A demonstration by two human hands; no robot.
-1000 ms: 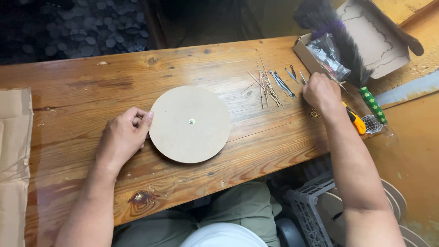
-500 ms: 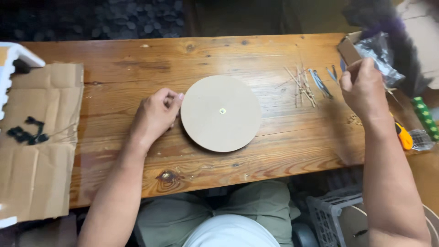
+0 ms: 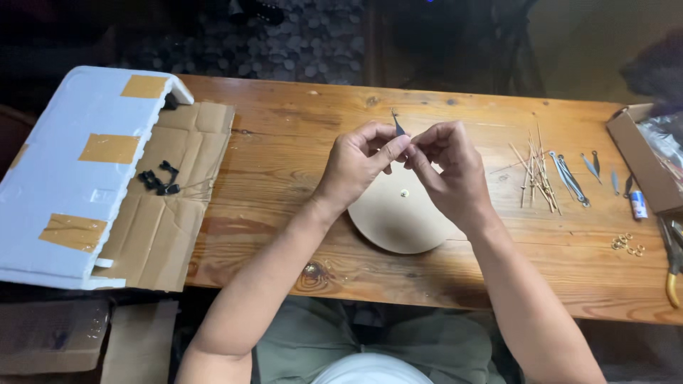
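My left hand (image 3: 359, 165) and my right hand (image 3: 446, 167) meet above a round pale wooden disc (image 3: 398, 220) with a small centre hole that lies on the wooden table (image 3: 299, 156). Both hands pinch a small thin dark metal piece (image 3: 396, 125), whose pointed tip sticks up between the fingertips. The disc is partly hidden under my hands.
Thin wooden sticks (image 3: 535, 168) and several dark metal pieces (image 3: 570, 179) lie to the right, with small brass rings (image 3: 627, 244), a tiny blue-white tube (image 3: 638, 205) and a cardboard box (image 3: 640, 167). At left sit flattened cardboard (image 3: 167, 227), small black parts (image 3: 158, 180) and a white foam slab (image 3: 75, 171).
My right hand came back from the parts at the right with a small dark piece. My left hand left the disc's edge and joined it. The view shifted left.
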